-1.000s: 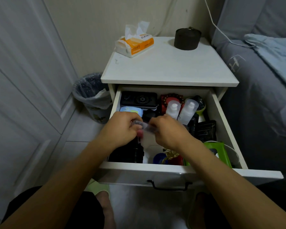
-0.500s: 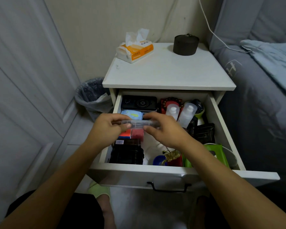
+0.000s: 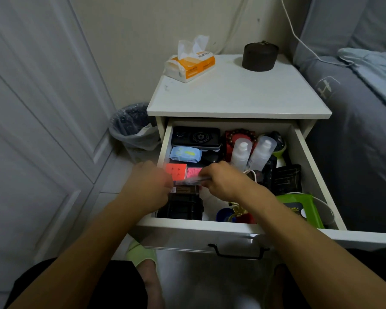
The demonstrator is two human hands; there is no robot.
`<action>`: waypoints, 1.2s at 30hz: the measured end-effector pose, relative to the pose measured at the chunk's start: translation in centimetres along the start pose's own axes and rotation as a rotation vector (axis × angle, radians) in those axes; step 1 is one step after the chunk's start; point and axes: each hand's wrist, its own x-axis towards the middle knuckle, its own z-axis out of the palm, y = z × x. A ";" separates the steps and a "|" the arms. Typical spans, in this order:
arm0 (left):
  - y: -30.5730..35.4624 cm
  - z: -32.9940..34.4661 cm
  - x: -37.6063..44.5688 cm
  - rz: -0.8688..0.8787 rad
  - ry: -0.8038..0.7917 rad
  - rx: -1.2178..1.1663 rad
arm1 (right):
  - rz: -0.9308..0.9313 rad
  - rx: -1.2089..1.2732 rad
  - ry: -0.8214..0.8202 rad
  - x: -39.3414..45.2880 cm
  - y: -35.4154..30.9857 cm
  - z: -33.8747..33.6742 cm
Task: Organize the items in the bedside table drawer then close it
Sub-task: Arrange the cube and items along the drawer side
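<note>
- Over the left half of the open white bedside drawer (image 3: 303, 152), both hands meet on a small clear plastic case (image 3: 193, 180), blurred by motion.
- Right hand (image 3: 224, 182) pinches the case's right end with curled fingers.
- Left hand (image 3: 148, 186) is at the case's left end, fingers curled; whether it actually grips cannot be told through the blur.
- Case hangs just above an orange puzzle cube (image 3: 176, 171) and a pink box (image 3: 194, 172), in front of a pale blue packet (image 3: 184, 153).
- Two translucent white bottles (image 3: 252, 150) lie farther right; a black ribbed box (image 3: 181, 207) sits at the drawer's front left.
</note>
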 end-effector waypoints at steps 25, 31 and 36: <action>0.1 -0.1 0.3 0.020 -0.043 -0.020 | 0.540 0.602 0.029 1.5 -1.6 0.6; 0.5 -0.5 0.6 0.016 -0.053 0.034 | 0.602 0.370 0.001 1.7 -1.0 1.3; 0.9 -0.5 0.9 0.000 -0.064 0.061 | 0.599 0.523 -0.068 1.8 -1.7 1.0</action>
